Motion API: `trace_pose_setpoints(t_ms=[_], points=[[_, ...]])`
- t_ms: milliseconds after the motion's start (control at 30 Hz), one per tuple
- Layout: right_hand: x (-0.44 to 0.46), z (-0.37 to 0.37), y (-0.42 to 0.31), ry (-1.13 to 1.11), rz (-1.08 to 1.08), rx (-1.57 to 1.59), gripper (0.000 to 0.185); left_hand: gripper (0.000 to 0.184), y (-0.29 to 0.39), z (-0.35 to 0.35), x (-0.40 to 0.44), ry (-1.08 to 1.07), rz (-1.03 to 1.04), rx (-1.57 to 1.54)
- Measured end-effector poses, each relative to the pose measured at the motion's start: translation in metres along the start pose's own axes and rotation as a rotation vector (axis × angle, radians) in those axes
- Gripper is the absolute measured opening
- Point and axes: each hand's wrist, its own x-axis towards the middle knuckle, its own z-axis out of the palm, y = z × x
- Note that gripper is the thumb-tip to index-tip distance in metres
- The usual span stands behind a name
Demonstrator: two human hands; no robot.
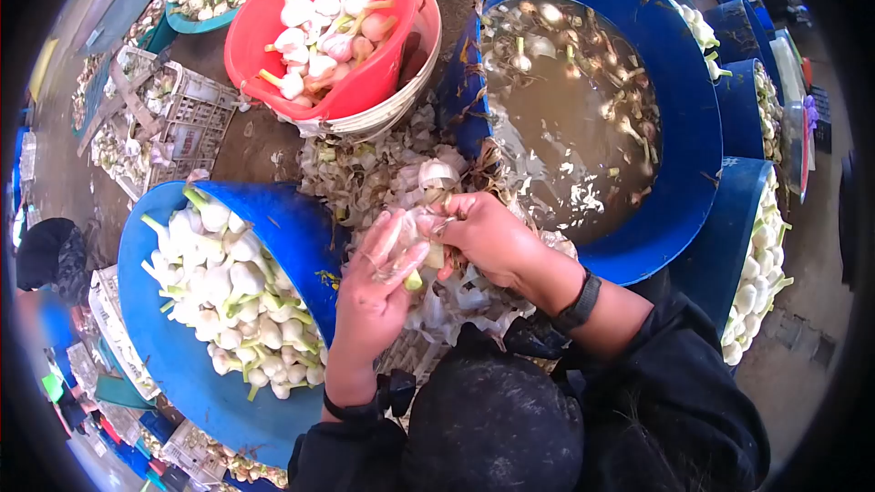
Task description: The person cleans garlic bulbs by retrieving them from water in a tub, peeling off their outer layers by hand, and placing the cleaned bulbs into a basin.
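Note:
My left hand [374,278] is closed round a garlic bulb, whose cut green stem [414,281] sticks out below the fingers. Most of that bulb is hidden by the hand. Close beside it, my right hand [492,239] pinches thin papery garlic skin [436,217] at its fingertips. Just beyond the fingers lies another whitish garlic bulb [438,175], above a heap of loose garlic peel [365,169]. Both hands are over this heap.
Peeled garlic fills a tilted blue tub [150,328] at left. A red basin [246,46] of pinkish bulbs rests on a white bucket [424,46]. At right, a large blue tub [688,118] holds murky water with floating garlic. A crate [196,118] stands further left.

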Motion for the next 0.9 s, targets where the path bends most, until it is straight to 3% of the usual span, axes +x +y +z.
trace_pose_setpoints(t_ms=[33,100,133,167,233,300,367,433,467,500,567,667,733,767,833,900], points=[[-0.003,0.002,0.001,-0.004,0.003,-0.002,0.015,0.04,-0.004,0.006,-0.004,0.002,-0.005,0.001],[-0.012,0.004,0.005,-0.009,-0.206,0.071,0.015,0.027,-0.01,0.018,-0.008,0.344,-0.287,-0.598],[-0.018,-0.002,0.009,-0.108,-0.445,-0.189,0.014,0.018,-0.003,0.029,-0.002,0.604,-0.482,-1.282],[-0.025,-0.004,0.014,-0.181,-0.55,-0.326,0.018,0.023,-0.018,0.033,-0.01,0.65,-0.574,-1.576],[-0.03,-0.018,0.023,-0.293,-0.784,-0.49,0.021,0.03,-0.027,0.031,-0.01,0.667,-0.636,-1.79],[-0.042,-0.046,0.02,-0.306,-0.718,-0.169,0.022,0.041,-0.047,0.03,-0.017,0.649,-0.833,-1.977],[-0.047,-0.059,0.019,-0.138,-0.758,0.323,0.02,0.039,-0.052,0.032,-0.028,0.558,-0.799,-2.008],[-0.065,-0.037,-0.015,0.144,-0.671,0.514,0.02,0.037,-0.058,0.039,-0.035,0.573,-0.753,-2.029],[-0.05,-0.056,-0.014,-0.153,-0.73,0.351,0.026,0.034,-0.06,0.04,-0.034,0.58,-0.706,-2.048],[-0.046,-0.053,-0.02,-0.04,-0.708,-0.44,0.037,0.034,-0.047,0.032,-0.019,0.573,-0.702,-2.046],[-0.031,-0.017,-0.007,0.079,-0.785,-1.246,0.048,0.027,-0.019,0.021,0.01,0.947,-1.074,-1.506],[-0.022,0.015,-0.007,0.169,-0.819,-1.144,0.045,0.024,-0.016,0.023,0.007,0.891,-0.949,-1.2],[-0.011,0.023,-0.012,0.021,-0.928,-1.027,0.038,0.019,-0.007,0.022,0.011,0.862,-0.802,-1.044],[-0.006,0.018,-0.007,0.026,-0.929,-1.021,0.038,0.019,-0.003,0.02,0.016,0.856,-0.802,-1.041],[0.008,0.003,0.009,-0.228,-1.149,-1.171,0.042,0.016,0.0,0.016,0.024,1.033,-0.89,-1.022],[-0.004,-0.007,0.015,-0.277,-1.12,-1.225,0.041,0.016,-0.009,0.011,0.02,1.11,-0.966,-1.037]])
